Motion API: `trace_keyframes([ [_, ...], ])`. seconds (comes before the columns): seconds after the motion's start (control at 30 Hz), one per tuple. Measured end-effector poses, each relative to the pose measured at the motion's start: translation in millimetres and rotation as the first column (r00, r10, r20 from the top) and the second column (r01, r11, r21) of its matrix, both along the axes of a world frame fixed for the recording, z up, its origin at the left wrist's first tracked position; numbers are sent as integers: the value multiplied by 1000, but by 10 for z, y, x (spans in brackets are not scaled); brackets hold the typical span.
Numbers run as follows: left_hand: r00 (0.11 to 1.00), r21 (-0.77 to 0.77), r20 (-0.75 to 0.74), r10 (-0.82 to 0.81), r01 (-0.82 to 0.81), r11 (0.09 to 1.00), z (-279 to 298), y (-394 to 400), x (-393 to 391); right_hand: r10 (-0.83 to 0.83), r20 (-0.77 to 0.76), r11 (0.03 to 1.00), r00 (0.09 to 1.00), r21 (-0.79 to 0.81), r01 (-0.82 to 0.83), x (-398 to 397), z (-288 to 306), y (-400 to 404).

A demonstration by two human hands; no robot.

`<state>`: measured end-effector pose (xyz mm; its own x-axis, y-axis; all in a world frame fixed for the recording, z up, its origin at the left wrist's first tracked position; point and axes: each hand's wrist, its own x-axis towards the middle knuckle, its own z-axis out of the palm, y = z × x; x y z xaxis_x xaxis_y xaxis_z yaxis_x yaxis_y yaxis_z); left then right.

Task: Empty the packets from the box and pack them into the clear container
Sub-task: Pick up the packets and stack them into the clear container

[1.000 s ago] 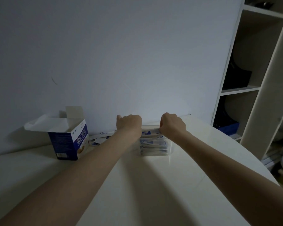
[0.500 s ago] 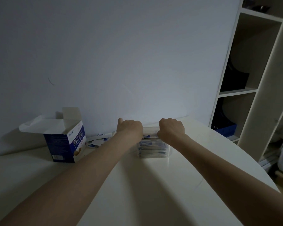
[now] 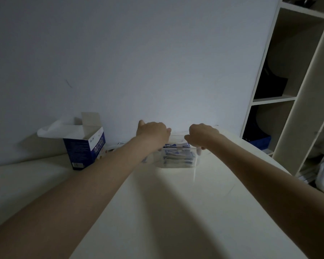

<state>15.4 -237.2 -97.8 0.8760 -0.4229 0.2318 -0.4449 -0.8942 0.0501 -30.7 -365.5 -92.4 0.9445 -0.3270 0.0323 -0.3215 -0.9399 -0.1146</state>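
Note:
A clear container [image 3: 178, 162] stands on the white table near the wall, stacked with several blue-and-white packets [image 3: 176, 155]. My left hand [image 3: 152, 132] grips its left top edge with curled fingers. At the right top edge my right hand [image 3: 202, 136] does the same, a fingertip showing down the right wall. The blue and white box [image 3: 85, 146] stands open to the left, its flaps up. A few loose packets [image 3: 118, 146] lie between the box and my left arm, mostly hidden.
The round white table [image 3: 157, 212] curves away on the right. A plain wall runs right behind the container. A tall open shelf unit [image 3: 288, 90] with dark items stands at the right, beyond the table's edge.
Both hands stay on the container's top. They and the container sit slightly nearer to me, and the view has shifted a little to the left.

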Motion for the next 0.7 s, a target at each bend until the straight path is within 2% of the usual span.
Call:
trace_keyframes([
  [0.1,998,95,-62,-9,14,995,-24,-40,-66,-40,-75,993,996,105,48,11,-78,10],
  [0.17,995,121,-104,-7,19,993,-54,-49,-79,-52,-67,988,996,140,61,25,-118,13],
  [0.47,986,122,-167,-23,44,992,-60,-50,-84,-63,-56,975,996,212,73,9,-90,17],
  [0.53,993,125,-116,-35,49,991,-39,-43,-107,-59,-64,980,996,188,70,-15,-85,22],
  [0.6,998,108,22,-52,49,993,26,1,-122,-47,-16,988,999,145,49,-40,-58,22],
  [0.7,973,-24,222,-69,76,997,118,153,-67,-27,211,998,977,65,13,-91,64,62],
])
